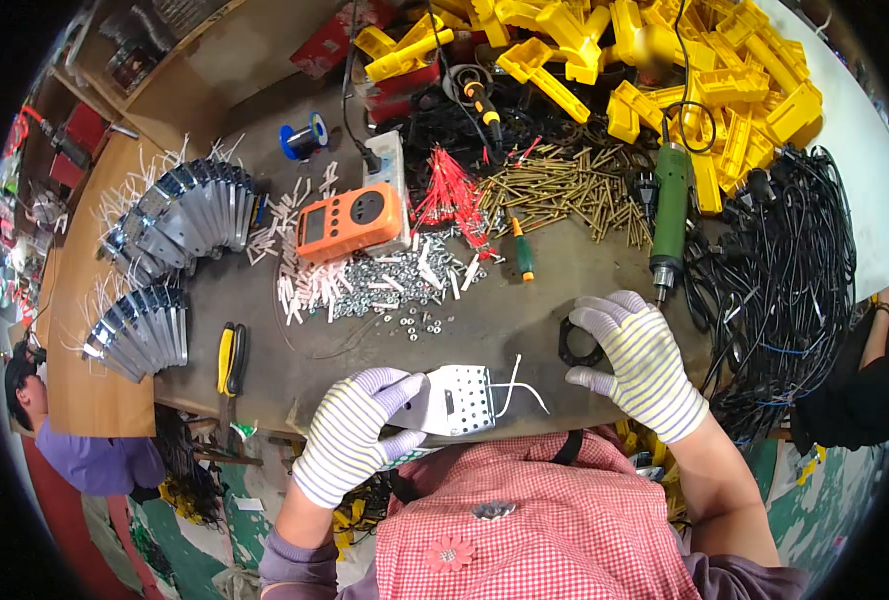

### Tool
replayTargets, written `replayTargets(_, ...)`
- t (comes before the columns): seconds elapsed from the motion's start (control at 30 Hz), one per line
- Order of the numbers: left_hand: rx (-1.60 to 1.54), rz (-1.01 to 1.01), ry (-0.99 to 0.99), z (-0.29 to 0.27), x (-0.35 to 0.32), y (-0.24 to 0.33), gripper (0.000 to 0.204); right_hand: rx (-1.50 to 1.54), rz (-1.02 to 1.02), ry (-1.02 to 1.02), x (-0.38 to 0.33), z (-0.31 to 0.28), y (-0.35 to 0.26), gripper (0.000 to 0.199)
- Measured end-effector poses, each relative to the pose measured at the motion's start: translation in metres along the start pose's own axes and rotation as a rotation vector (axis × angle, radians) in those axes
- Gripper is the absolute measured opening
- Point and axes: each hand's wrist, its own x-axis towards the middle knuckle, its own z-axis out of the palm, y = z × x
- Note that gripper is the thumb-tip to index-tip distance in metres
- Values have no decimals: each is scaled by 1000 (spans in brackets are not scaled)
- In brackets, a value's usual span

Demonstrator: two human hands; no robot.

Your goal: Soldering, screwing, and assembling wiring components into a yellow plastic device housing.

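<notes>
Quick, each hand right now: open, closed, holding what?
Left hand: closed, holding the perforated metal piece.
Right hand: closed on the black ring.

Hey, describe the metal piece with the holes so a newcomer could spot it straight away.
On the dark worktable, find the edge nearest the red checked apron. There the gloved left hand holds a silver metal piece dotted with holes, white wires sticking out to its right. Unlike the curved rows of metal pieces at left, this one is alone.
</notes>
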Motion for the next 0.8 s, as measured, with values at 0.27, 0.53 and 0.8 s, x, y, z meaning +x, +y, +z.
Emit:
replayTargets(0.27,282,151,18,26,74,70,41,41,80,-12,7,-6,-8,60)
replayTargets(0.53,41,212,209,50,76,53,17,749,148,89,-8,2,-36,73)
replayTargets(0.8,-207,40,31,12,52,28,96,840,237,-103,11,22,-50,76)
